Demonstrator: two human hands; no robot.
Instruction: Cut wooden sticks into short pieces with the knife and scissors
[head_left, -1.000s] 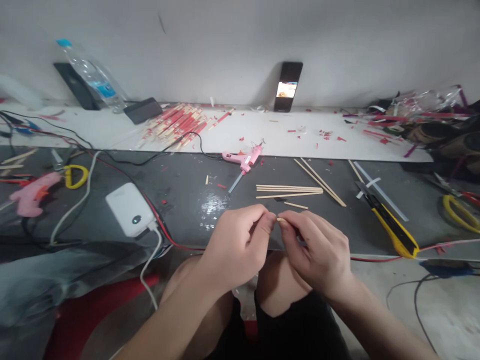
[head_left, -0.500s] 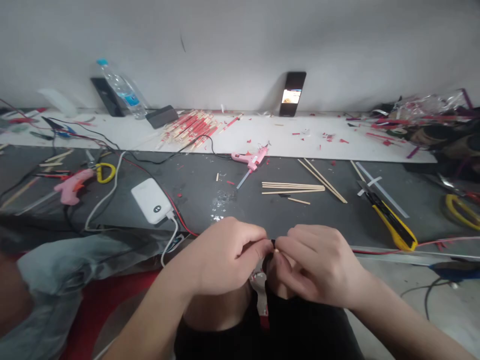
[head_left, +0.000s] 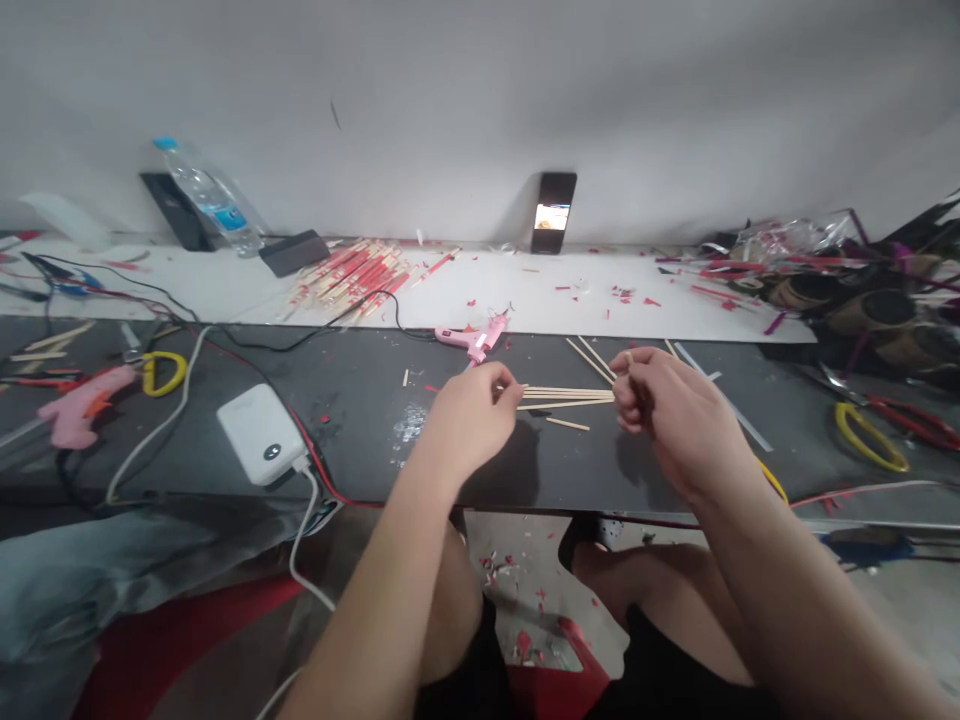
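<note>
Wooden sticks (head_left: 566,397), thin, lie parallel on the dark counter (head_left: 352,450), within easy reach of both hands. Left hand (head_left: 469,425), right hand (head_left: 667,410): grips pinched narrow at either end of the sticks, anything held too small to tell. Pink hot glue gun (head_left: 474,340) close by.

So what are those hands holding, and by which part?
Hard to tell: the right hand seems to pinch a tiny pale sliver between its fingers; the left hand shows nothing clearly held.
</note>
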